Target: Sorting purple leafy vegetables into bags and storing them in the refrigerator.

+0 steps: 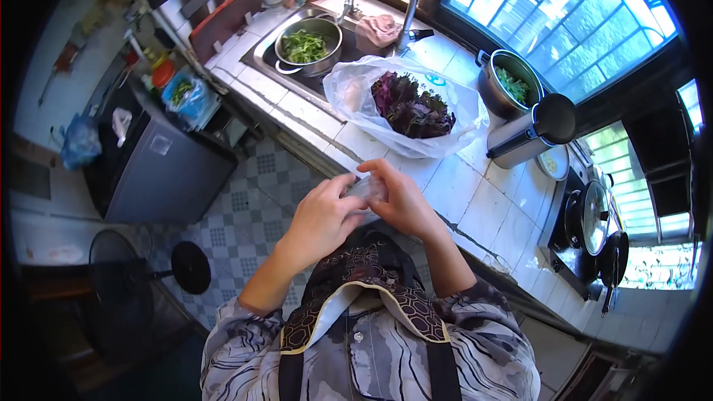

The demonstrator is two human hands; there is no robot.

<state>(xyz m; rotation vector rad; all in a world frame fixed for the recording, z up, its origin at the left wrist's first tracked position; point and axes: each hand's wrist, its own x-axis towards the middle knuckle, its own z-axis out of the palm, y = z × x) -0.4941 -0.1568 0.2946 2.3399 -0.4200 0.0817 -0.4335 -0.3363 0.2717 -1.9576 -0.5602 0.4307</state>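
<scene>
– What are you handling?
– My left hand (pixel 321 214) and right hand (pixel 402 199) pinch crumpled clear plastic (pixel 365 188), twelve o'clock from my chest. Fingers mask its shape.
– Beyond?
– One o'clock: frilly purple leaves (pixel 412 108) in a thin, wrinkled bag (pixel 349 90), on tiled worktop (pixel 448 184). Eleven: a round metal pot (pixel 321 67), base hidden.

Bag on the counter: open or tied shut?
Open. The translucent plastic bag lies spread on the tiled counter, its mouth gaping and the purple leaves uncovered inside.
</scene>
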